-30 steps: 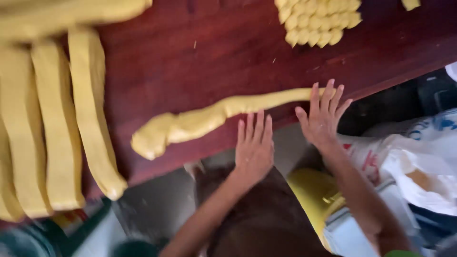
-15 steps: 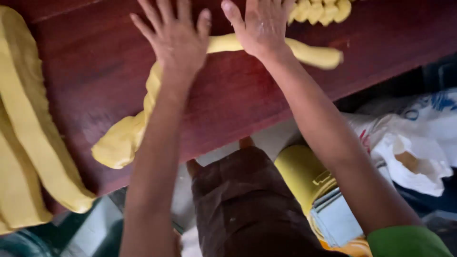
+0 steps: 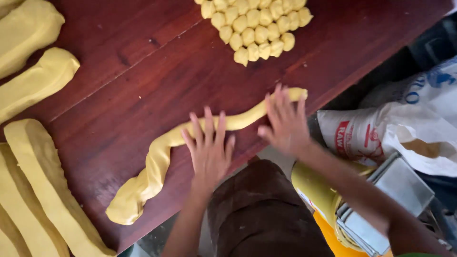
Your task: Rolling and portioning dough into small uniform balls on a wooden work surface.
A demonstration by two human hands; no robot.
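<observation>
A long rope of yellow dough (image 3: 157, 162) lies along the near edge of the dark red wooden table (image 3: 143, 76). My left hand (image 3: 208, 147) presses flat on its middle with fingers spread. My right hand (image 3: 284, 120) lies flat on the thinner right end, fingers spread too. The rope's left end is thick and lumpy, its right end thin.
A cluster of several small yellow dough balls (image 3: 254, 26) sits at the table's far side. Several thick dough strips (image 3: 33, 185) lie at the left. Beside the table on the right are a white sack (image 3: 400, 128), a yellow container (image 3: 319, 190) and a metal tin (image 3: 381, 204).
Both hands have drawn back toward me across the table, rolling the dough rope with them; the camera now looks further up the table, showing the dough balls.
</observation>
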